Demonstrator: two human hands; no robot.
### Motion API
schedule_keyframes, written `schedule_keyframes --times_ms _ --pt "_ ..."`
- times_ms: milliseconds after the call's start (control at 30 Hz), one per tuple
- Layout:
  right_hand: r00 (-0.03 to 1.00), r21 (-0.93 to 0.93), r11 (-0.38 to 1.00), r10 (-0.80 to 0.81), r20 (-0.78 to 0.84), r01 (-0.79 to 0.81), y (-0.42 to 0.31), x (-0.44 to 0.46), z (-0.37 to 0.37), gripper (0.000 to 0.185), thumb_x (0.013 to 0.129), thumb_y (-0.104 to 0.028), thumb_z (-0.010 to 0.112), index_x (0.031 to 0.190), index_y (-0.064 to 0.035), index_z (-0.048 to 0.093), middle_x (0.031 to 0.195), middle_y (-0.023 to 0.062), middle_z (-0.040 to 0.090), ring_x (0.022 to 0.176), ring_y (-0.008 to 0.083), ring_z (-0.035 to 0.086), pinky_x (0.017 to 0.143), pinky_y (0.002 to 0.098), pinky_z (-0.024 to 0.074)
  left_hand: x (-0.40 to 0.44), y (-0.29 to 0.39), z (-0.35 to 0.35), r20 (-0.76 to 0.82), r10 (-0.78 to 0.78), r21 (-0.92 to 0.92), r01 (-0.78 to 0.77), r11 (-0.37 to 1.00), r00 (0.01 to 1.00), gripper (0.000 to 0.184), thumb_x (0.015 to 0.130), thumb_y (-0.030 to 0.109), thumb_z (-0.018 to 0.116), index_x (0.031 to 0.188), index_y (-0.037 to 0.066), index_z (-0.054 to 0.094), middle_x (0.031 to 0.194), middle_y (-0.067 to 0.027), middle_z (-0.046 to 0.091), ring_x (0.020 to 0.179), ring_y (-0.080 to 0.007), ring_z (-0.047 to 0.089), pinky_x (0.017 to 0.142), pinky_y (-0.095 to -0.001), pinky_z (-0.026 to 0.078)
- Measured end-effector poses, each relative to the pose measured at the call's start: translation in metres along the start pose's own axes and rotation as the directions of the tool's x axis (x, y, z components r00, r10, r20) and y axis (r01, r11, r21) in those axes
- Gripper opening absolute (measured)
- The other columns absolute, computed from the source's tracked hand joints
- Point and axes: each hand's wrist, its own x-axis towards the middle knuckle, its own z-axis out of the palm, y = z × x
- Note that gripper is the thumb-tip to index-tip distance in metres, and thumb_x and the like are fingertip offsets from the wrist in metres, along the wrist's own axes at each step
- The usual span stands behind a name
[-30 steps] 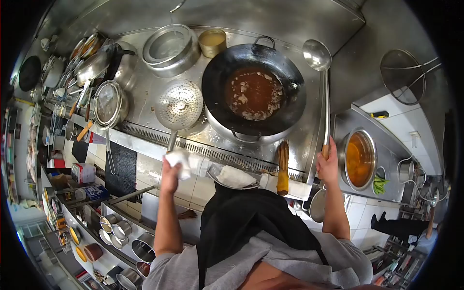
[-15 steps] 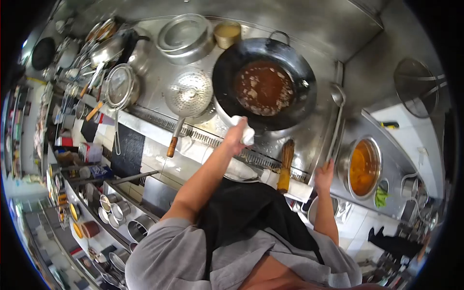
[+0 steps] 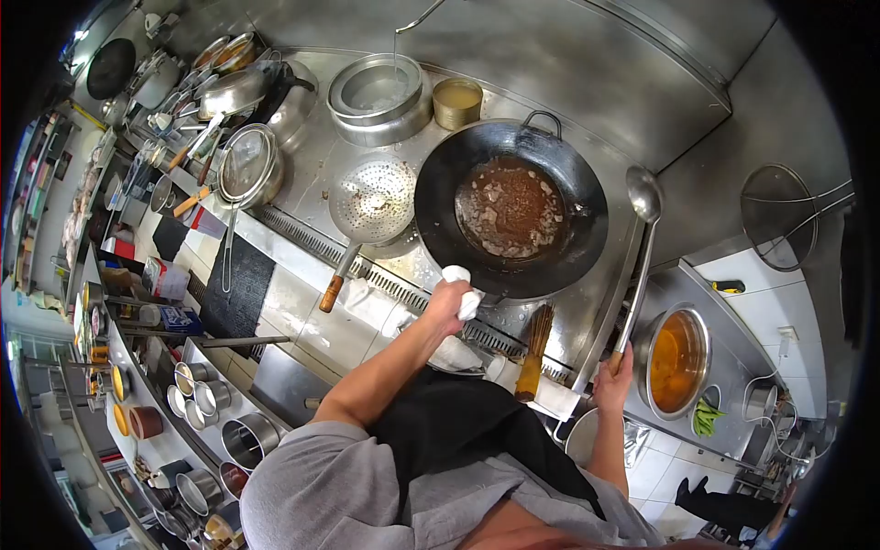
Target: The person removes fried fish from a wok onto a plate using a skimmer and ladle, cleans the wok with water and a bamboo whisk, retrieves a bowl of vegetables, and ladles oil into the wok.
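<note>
My left hand (image 3: 444,309) is closed on a folded white cloth (image 3: 463,286) at the near rim of a large black wok (image 3: 582,202); the near handle is hidden there. Reddish-brown liquid with pale bits (image 3: 510,209) lies in the wok. My right hand (image 3: 612,379) is wrapped round the wooden handle of a long ladle (image 3: 644,192), whose bowl is up to the right of the wok. A perforated strainer (image 3: 372,199) rests left of the wok. Below the wok lies a bamboo brush (image 3: 533,353) with a yellow handle.
A metal pot (image 3: 380,101) under a thin stream of water and an open can (image 3: 456,103) stand behind. At right are a bowl of orange liquid (image 3: 678,360), green vegetables (image 3: 706,417) and a hanging wire strainer (image 3: 780,217). Another person's dark-clothed legs (image 3: 729,507) show at lower right.
My left hand with the cloth has moved right from the strainer's handle to the wok's near rim. The ladle dipped, then rose again. The wok's contents have shifted, and the view has turned slightly.
</note>
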Motion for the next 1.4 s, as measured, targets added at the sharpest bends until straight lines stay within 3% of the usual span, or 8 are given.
schedule_keyframes --times_ms 167,433,600,633,700,800,1200,1400 --pt "0.975 0.026 0.984 -0.178 0.131 0.176 -0.043 -0.003 -0.013 0.078 0.085 0.009 0.053 0.155 -0.0092 0.023 0.084 0.0031 0.053 0.053 0.0076 0.048 0.043 0.021 0.0401 -0.055 0.025 -0.014 -0.007 -0.022 -0.112 0.021 0.993 1.0 0.019 0.084 0.0 0.052 0.099 0.009 0.045 0.083 -0.0109 0.056 0.07 -0.0248 0.064 0.047 -0.0384 0.047" --pt "0.866 -0.054 0.972 -0.178 0.467 0.229 -0.079 0.001 0.064 0.075 0.085 0.007 0.057 0.153 -0.0088 0.03 0.092 0.0011 0.054 0.063 0.0068 0.049 0.052 0.0203 0.0427 -0.152 0.091 -0.056 -0.169 0.046 -0.176 -0.076 0.981 0.985 0.022 0.087 0.005 0.054 0.107 0.007 0.045 0.079 -0.0107 0.06 0.064 -0.0206 0.064 0.044 -0.0334 0.049" --pt "0.707 -0.037 0.955 -0.192 0.681 0.296 -0.066 0.008 0.15 0.073 0.083 0.004 0.059 0.151 -0.0072 0.035 0.1 0.0036 0.054 0.087 0.0119 0.052 0.081 0.0248 0.0462 -0.195 0.126 -0.111 -0.336 0.167 -0.26 -0.262 0.929 0.927 0.018 0.088 0.006 0.052 0.105 0.008 0.046 0.079 -0.0129 0.063 0.058 -0.0193 0.061 0.042 -0.0322 0.047" --pt "0.633 -0.003 0.875 -0.347 0.693 0.483 -0.075 0.0 0.177 0.073 0.083 0.004 0.058 0.151 -0.0073 0.035 0.095 0.0027 0.054 0.077 0.0104 0.052 0.071 0.0235 0.0472 -0.202 0.134 -0.127 -0.329 0.183 -0.274 -0.279 0.92 0.927 0.018 0.088 0.006 0.052 0.104 0.008 0.046 0.078 -0.0129 0.063 0.056 -0.0193 0.06 0.041 -0.032 0.047" --pt "0.603 -0.057 0.944 -0.159 0.782 0.324 -0.102 -0.019 0.223 0.074 0.082 0.005 0.057 0.151 -0.0079 0.034 0.087 0.0018 0.053 0.065 0.0086 0.051 0.057 0.0226 0.0454 -0.208 0.148 -0.17 -0.318 0.229 -0.301 -0.327 0.896 0.92 0.017 0.087 0.006 0.051 0.104 0.007 0.046 0.077 -0.0129 0.063 0.055 -0.0195 0.06 0.041 -0.0322 0.045" --pt "0.506 0.052 0.954 -0.202 0.839 0.295 -0.117 -0.042 0.308 0.076 0.084 0.007 0.055 0.153 -0.0102 0.03 0.085 0.0015 0.052 0.054 0.0059 0.047 0.045 0.0199 0.0405 -0.233 0.188 -0.214 -0.419 0.307 -0.292 -0.447 0.846 0.855 0.019 0.084 0.002 0.053 0.102 0.003 0.049 0.075 -0.0134 0.064 0.053 -0.0197 0.06 0.041 -0.0319 0.045" --pt "0.168 0.148 0.93 -0.214 0.962 0.335 -0.19 -0.159 0.633 0.081 0.086 0.008 0.055 0.157 -0.0153 0.023 0.087 0.0019 0.051 0.054 0.0066 0.046 0.045 0.02 0.0412 -0.284 0.347 -0.453 -0.669 0.39 -0.313 -0.716 0.625 0.633 0.015 0.079 -0.003 0.051 0.073 0.01 0.047 0.062 -0.003 0.048 0.045 -0.0166 0.047 0.039 -0.0335 0.033" --pt "0.156 0.104 0.906 -0.182 0.971 0.411 -0.226 -0.204 0.733 0.079 0.085 0.005 0.055 0.156 -0.014 0.027 0.082 -0.0012 0.051 0.056 0.0055 0.044 0.048 0.0209 0.0385 -0.273 0.406 -0.568 -0.718 0.344 -0.349 -0.741 0.574 0.605 0.01 0.082 0.0 0.05 0.077 0.009 0.05 0.06 -0.0028 0.05 0.045 -0.0167 0.05 0.038 -0.0314 0.037"
